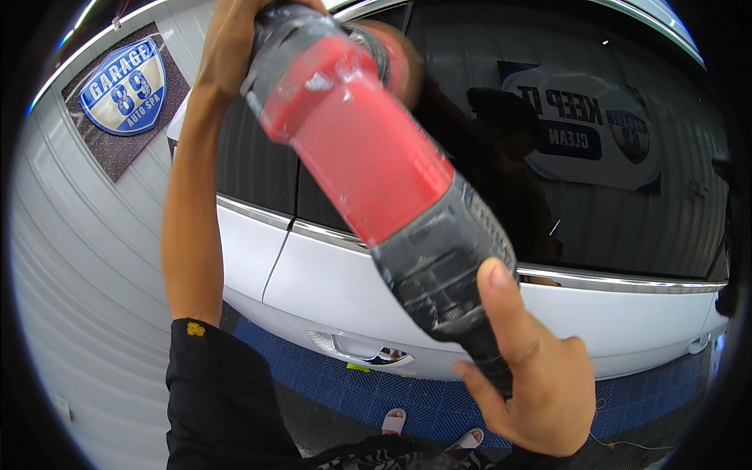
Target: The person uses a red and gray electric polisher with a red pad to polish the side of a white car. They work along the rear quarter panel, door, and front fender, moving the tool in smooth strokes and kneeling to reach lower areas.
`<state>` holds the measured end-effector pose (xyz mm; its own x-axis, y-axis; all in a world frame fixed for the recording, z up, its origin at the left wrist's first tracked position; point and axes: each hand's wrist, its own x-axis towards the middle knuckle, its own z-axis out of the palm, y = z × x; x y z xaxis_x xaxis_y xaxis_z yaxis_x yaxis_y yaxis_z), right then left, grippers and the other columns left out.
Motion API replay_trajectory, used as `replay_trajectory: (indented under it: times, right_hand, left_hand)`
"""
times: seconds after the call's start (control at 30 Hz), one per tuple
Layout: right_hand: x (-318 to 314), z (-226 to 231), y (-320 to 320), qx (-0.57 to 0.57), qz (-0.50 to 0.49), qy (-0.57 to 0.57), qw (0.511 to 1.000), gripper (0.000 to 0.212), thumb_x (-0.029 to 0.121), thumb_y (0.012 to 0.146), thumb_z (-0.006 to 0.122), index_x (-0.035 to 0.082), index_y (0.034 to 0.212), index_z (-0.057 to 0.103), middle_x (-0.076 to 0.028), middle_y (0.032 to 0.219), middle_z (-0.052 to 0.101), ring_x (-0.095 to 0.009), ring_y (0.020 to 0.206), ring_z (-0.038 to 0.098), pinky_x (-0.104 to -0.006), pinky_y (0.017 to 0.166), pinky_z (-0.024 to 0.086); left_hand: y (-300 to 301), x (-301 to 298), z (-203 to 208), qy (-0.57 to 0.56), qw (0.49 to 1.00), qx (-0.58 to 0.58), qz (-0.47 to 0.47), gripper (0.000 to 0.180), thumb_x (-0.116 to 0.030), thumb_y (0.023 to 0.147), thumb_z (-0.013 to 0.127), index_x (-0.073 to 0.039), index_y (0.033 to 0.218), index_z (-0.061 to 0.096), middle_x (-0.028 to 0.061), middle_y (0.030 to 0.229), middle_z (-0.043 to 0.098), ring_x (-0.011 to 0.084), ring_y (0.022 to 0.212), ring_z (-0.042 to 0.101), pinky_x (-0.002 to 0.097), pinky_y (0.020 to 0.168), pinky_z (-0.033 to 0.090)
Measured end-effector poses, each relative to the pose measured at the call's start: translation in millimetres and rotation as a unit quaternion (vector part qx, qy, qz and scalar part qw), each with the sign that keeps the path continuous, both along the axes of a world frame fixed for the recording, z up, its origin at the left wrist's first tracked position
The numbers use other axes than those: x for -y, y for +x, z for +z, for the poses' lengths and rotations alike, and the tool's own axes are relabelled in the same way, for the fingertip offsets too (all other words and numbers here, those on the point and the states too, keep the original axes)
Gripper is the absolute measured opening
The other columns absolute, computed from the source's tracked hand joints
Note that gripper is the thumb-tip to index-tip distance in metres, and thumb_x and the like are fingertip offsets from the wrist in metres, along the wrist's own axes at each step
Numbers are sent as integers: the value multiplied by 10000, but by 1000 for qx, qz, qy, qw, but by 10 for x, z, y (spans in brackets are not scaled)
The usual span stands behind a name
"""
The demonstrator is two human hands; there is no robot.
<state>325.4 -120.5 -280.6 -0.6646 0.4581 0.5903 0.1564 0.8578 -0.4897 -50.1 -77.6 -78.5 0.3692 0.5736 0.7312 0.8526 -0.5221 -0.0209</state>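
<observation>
Red-and-black polisher point(368, 157) nearest the lens, held slantwise in front of the car window point(627, 235), its lower end reaching past the window's bottom edge. Middle of body glossy red, scuffed, pale smears; both ends black, dusted with whitish residue, slots and ribs on the lower part. Round reddish-orange pad point(407, 66) on the head, rim blurred. Long axis diagonal: head toward the window's upper left, narrow tail below the window's lower right stretch. Pad side turned toward the glass; whether they touch, cannot tell.

Both hands on the tool, well apart. Left hand point(233, 39) closed over the head, by the window's upper left, partly cut off. Right hand point(540, 376) wrapped about the tail, below the window, thumb laid up along the black casing.

Window dark, with mirrored signs; chrome trim point(627, 286) along its lower edge. Beneath it: white door panel point(337, 274), door handle point(360, 348), blue floor tiles point(313, 376), pale sandals point(394, 421). Left of window: shield-shaped sign point(124, 82) on a ribbed wall point(70, 258).
</observation>
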Motion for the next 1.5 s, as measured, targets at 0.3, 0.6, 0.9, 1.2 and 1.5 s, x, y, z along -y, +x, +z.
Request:
replay_trajectory:
  times: [0.3,0.6,0.9,1.2,1.5]
  right_hand:
    - [-62,68,-13,-27,-15,19,999,1115,-12,690,897,90,1654,345,-222,1208,751,-345,917,773,-378,668,568]
    - [-31,94,37,52,-1,-38,998,1111,-19,703,888,120,1661,343,-189,1116,770,-343,894,769,-379,667,565]
    - [-61,69,-8,-12,-28,18,999,1121,-27,687,886,60,1653,324,-230,1210,745,-369,841,764,-389,659,559]
    - [-70,38,22,-8,-50,29,998,1120,-12,684,891,35,1647,321,-245,1210,743,-370,845,767,-392,629,543]
    - [-24,7,114,20,-25,21,999,1100,0,706,893,62,1649,331,-192,1141,767,-322,875,779,-370,638,542]
  left_hand:
    - [75,-119,97,40,999,-5,-13,633,-383,1013,350,66,858,769,171,856,759,237,820,690,350,829,524]
    - [68,16,-11,59,998,-27,13,652,-394,1009,334,63,853,771,185,829,757,254,811,708,366,816,537]
    - [140,-94,77,31,999,41,-9,602,-371,998,388,74,864,770,184,848,764,248,815,700,357,825,532]
    - [264,-103,96,65,998,-7,-1,601,-374,984,388,75,866,770,191,845,762,250,813,699,361,832,531]
    - [156,-46,-42,19,999,38,-14,593,-352,977,376,80,867,766,191,848,759,258,822,699,368,818,530]
